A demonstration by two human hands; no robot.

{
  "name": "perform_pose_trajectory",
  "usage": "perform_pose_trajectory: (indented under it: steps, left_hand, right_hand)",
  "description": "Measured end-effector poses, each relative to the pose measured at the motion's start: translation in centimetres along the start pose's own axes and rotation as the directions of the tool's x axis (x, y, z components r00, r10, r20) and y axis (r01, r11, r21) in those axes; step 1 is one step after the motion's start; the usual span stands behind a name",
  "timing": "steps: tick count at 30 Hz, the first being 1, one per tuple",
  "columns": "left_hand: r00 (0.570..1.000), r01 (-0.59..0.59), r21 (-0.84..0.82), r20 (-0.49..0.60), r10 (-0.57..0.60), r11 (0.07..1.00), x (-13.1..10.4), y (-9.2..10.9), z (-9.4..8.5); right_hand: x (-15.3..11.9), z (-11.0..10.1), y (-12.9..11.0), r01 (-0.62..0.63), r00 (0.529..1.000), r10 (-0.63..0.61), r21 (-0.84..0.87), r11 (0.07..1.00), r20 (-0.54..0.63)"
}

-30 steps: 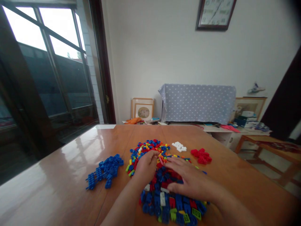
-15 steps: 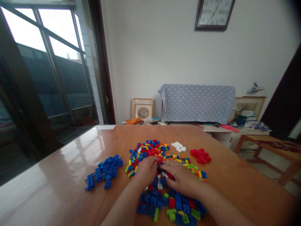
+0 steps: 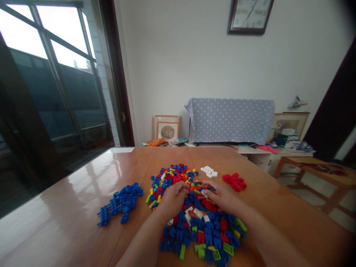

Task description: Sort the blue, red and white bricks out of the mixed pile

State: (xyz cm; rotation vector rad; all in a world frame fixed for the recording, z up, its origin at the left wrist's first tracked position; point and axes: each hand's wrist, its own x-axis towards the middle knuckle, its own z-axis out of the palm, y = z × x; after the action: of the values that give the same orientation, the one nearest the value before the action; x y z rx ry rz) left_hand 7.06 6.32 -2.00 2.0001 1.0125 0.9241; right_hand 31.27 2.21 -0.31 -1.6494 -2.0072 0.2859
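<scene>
A mixed heap of colourful plastic building blocks (image 3: 191, 222) is spread over the wooden table in front of me. My left hand (image 3: 174, 198) rests at the left side of the heap, its fingers curled in with thumb and forefinger close together; whatever is between them is hidden. At the heap's right side, my right hand (image 3: 222, 194) has a small white block (image 3: 205, 193) between thumb and fingers. Several white blocks (image 3: 198, 213) lie among blue and red ones nearer to me.
A pile of blue blocks (image 3: 122, 202) sits apart on the left. Beyond the heap lie a small group of white blocks (image 3: 209, 171) and a cluster of red blocks (image 3: 235, 181). The wooden table (image 3: 72, 218) reaches toward a cabinet and a cloth-covered object (image 3: 230, 120).
My right hand has moved right and away from the middle of the heap, uncovering white, red and blue blocks. My left hand has barely shifted. The view has turned slightly.
</scene>
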Motion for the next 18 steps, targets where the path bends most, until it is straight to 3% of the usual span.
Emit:
perform_pose_trajectory:
  steps: [5,11,18]
  left_hand:
    - [0.999,-0.032,0.152,0.029,0.028,0.988,-0.5,1.1,-0.9]
    - [0.969,-0.105,0.346,0.245,0.018,0.932,-1.3,1.6,-1.9]
    - [0.987,-0.058,0.467,0.161,-0.021,0.882,-1.1,0.8,-1.9]
  right_hand:
    - [0.1,-1.9,1.9,-0.136,0.991,0.136,-0.036,0.990,-0.007]
    - [-0.1,-2.3,2.0,-0.134,0.984,0.147,-0.127,0.983,0.097]
    - [-0.3,-0.9,-1.0,-0.035,0.991,0.027,0.060,0.998,0.134]
